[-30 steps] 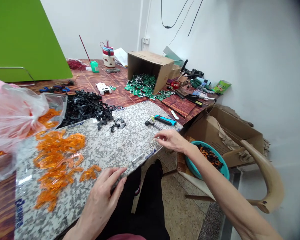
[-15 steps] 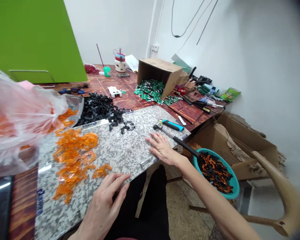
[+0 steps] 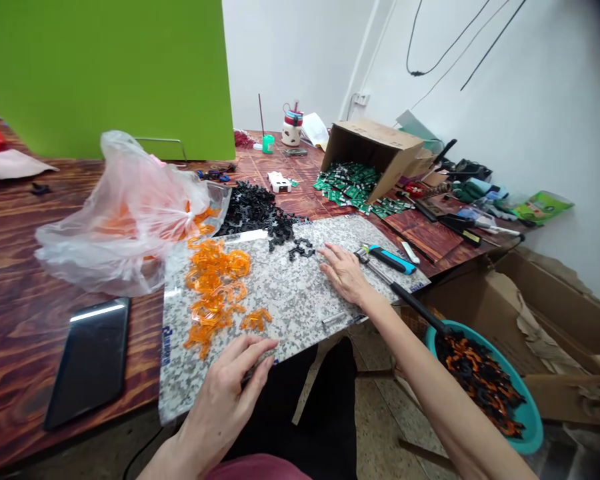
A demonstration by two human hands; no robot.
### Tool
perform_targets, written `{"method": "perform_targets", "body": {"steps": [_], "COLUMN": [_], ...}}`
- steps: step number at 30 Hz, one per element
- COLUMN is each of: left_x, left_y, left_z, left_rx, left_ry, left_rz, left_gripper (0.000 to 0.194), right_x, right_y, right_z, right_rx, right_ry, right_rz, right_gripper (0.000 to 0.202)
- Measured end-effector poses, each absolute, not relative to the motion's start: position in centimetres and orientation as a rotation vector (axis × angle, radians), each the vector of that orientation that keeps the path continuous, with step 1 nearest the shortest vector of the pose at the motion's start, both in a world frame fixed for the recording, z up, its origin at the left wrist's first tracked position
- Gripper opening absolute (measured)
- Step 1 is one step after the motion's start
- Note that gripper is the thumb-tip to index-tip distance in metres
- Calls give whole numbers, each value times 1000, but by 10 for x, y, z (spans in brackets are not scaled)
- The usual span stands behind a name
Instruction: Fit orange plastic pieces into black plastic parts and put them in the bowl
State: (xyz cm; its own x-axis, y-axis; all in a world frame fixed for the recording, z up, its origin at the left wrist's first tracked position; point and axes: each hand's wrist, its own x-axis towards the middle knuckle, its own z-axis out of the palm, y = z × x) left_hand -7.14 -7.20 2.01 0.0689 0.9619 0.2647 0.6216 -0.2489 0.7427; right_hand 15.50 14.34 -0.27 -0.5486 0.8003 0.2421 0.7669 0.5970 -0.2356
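Observation:
My right hand (image 3: 346,275) is flat and spread over the speckled stone-look board (image 3: 300,300), holding nothing. Its fingertips are close to a few loose black curved plastic pieces (image 3: 301,249), at the edge of a big black heap (image 3: 253,207). Just right of that hand lies a hammer (image 3: 405,297) with a black handle. My left hand (image 3: 235,380) rests by the board's near edge, fingers stretched out and thumb apart, with nothing visible in it. Beyond its fingers are a loose orange clear plastic piece (image 3: 256,319) and a pile of orange pieces (image 3: 213,287).
A plastic bag (image 3: 125,227) of orange pieces and a black tablet (image 3: 90,360) lie left. Green circuit boards (image 3: 347,183) spill from a cardboard box (image 3: 380,137). A blue utility knife (image 3: 393,259) lies right. Below, a teal basin (image 3: 533,427) holds black and orange pieces.
The view has swung left, showing more of the bag and tablet. My right hand has moved forward and left over the board, nearer the black pieces. My left hand stays near the edge.

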Motion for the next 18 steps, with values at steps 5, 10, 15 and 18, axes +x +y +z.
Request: {"method": "perform_targets", "body": {"steps": [5, 10, 15, 18], "left_x": [-78, -85, -91, -88], "left_y": [-74, -72, -71, -67], "left_z": [18, 19, 14, 10], "left_rx": [1869, 1893, 1910, 1920], "left_ry": [1577, 1532, 1525, 1489], "left_rz": [1056, 1058, 1051, 969], "left_gripper": [23, 21, 20, 21], "right_x": [134, 118, 145, 178], "right_y": [151, 164, 160, 147], "right_z": [8, 12, 29, 30], "right_rx": [-1289, -1375, -1431, -1483], "right_ry": [-2407, -2333, -2220, -2120], "right_rz": [112, 117, 163, 191], "right_gripper": [31, 22, 23, 24]}}
